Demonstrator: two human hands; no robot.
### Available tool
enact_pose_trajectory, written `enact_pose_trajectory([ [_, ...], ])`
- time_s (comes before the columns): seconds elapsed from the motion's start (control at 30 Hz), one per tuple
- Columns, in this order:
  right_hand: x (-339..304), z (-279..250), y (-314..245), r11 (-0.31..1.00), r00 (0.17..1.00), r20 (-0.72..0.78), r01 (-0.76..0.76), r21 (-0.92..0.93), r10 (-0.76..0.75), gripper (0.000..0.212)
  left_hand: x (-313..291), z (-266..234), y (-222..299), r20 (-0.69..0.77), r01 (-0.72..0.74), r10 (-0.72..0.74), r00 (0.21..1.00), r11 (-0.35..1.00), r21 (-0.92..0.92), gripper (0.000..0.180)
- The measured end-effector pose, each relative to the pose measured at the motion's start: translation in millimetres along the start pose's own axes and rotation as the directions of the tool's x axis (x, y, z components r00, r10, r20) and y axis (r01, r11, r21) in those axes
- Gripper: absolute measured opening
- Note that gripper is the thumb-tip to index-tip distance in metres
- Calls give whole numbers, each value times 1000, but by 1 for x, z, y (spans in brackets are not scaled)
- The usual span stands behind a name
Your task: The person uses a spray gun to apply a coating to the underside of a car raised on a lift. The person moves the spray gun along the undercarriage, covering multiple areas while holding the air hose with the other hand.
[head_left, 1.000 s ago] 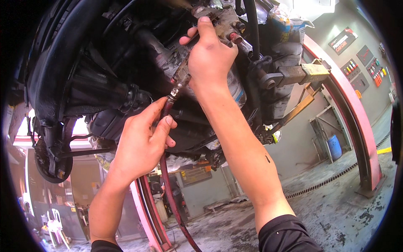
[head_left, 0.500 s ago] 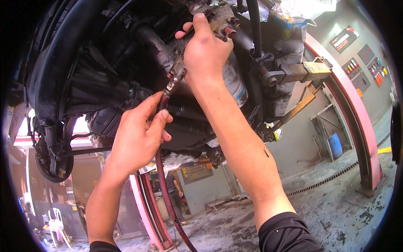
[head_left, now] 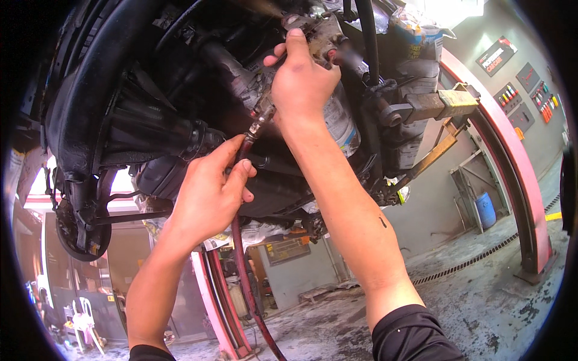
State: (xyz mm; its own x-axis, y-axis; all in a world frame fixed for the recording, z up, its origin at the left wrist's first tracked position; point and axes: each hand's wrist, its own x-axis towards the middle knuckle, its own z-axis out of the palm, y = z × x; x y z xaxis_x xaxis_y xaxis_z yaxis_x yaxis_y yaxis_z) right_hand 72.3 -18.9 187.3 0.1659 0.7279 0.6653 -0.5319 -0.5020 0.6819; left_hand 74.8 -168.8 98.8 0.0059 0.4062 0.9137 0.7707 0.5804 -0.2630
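I look up at the greasy underside of a raised vehicle [head_left: 180, 120]. My right hand [head_left: 301, 81] is wrapped around a metal spray gun tool [head_left: 319, 33] held against the underbody near the top middle. A dark red hose [head_left: 241, 259] runs from the tool's metal fitting [head_left: 260, 117] down toward the floor. My left hand [head_left: 208, 195] pinches that hose just below the fitting, thumb and fingers closed on it. A grimy grey cylinder [head_left: 340, 120] sits right behind my right wrist.
A red lift post [head_left: 518, 186] curves down at the right, with a yellowed lift arm pad [head_left: 448, 102] under the chassis. A second red post [head_left: 217, 301] stands at the bottom middle. A blue barrel [head_left: 484, 210] stands by the far wall. The concrete floor [head_left: 481, 301] is wet.
My right hand has pushed the tool higher and to the right, closer to the underbody. My left hand has followed along the hose, keeping its grip below the fitting.
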Motion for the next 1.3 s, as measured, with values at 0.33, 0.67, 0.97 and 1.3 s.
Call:
enact_pose_trajectory([
  [0.33,4,-22,-1,995,990,107,97,-14,-95,13,0,18,-8,16,-53,53,998,999,-8,41],
  [0.67,7,-44,-5,978,992,120,53,-202,-29,13,6,55,-23,73,-3,16,997,985,-173,37],
  [0.97,15,-53,-12,922,977,200,146,-358,-77,16,15,66,-30,119,-19,48,992,973,-231,35],
  [1.3,-2,-64,-27,706,911,401,347,-617,-98,21,11,98,-37,170,-56,105,980,962,-267,29],
])
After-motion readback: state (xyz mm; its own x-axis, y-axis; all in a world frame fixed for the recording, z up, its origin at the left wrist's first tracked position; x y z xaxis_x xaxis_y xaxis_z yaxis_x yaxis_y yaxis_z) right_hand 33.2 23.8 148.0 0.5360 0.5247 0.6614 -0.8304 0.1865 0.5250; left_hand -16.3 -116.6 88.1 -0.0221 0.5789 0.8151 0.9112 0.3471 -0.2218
